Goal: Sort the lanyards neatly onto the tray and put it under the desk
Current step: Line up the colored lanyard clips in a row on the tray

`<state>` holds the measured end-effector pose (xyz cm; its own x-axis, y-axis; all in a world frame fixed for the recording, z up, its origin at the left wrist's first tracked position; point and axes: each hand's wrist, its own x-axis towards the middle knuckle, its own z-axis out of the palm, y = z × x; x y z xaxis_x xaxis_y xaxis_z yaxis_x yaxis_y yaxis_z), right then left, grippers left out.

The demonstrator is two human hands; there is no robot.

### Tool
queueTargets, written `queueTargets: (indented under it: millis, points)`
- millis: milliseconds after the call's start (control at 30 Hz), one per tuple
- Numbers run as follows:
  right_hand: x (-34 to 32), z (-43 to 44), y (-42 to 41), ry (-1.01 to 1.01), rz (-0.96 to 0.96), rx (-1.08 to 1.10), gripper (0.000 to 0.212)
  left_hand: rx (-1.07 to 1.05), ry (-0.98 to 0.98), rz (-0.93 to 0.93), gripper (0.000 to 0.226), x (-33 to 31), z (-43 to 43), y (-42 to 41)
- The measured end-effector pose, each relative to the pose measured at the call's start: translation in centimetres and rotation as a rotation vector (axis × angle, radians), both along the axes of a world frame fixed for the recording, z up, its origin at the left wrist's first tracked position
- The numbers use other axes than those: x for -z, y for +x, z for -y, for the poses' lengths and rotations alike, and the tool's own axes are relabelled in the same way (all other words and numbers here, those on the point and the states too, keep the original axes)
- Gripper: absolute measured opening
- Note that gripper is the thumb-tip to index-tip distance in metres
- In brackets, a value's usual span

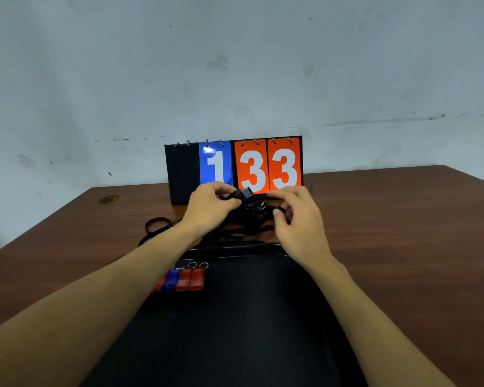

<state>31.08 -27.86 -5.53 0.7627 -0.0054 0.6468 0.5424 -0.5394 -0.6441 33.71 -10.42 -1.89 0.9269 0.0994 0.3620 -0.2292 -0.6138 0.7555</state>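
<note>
A tangle of black lanyards (pixel 246 219) lies on the brown desk just beyond a large black tray (pixel 249 317). My left hand (pixel 211 206) pinches a black strap with a dark clip at its end, lifted slightly above the pile. My right hand (pixel 296 216) grips another black strand at the pile's right side. One strap loop (pixel 157 226) trails out to the left on the desk. Red and blue tags with metal rings (pixel 183 279) lie in a row on the tray's left part, partly hidden by my left forearm.
A flip scoreboard (pixel 235 169) showing 1 and 33 stands behind the pile against the wall. The brown desk (pixel 403 233) extends to both sides, its edges visible left and right. A small yellowish stain (pixel 108 199) marks the far left corner.
</note>
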Motion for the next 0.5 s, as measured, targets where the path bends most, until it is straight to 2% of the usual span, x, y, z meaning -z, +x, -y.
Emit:
queueTargets:
  millis: [100, 167, 267, 367, 500]
  points:
    - [-0.7, 0.2, -0.3, 0.201, -0.179, -0.104, 0.033, 0.061, -0.192, -0.043, 0.016, -0.5, -0.1, -1.3]
    - [-1.0, 0.3, -0.4, 0.225, -0.283, -0.178, 0.032, 0.101, -0.210, -0.075, 0.022, -0.5, -0.4, -2.1]
    - [-0.8, -0.3, -0.8, 0.152, -0.312, -0.229, 0.031, 0.146, -0.088, -0.083, 0.034, -0.2, -1.3, -3.2]
    - [-0.4, -0.9, -0.9, 0.020, -0.372, -0.261, 0.029, 0.187, 0.021, -0.049, 0.030, 0.4, -2.5, -4.8]
    - [-0.2, -1.0, -1.4, -0.253, -0.457, -0.371, 0.035, 0.343, 0.271, -0.020, 0.032, 1.1, -3.7, -6.8]
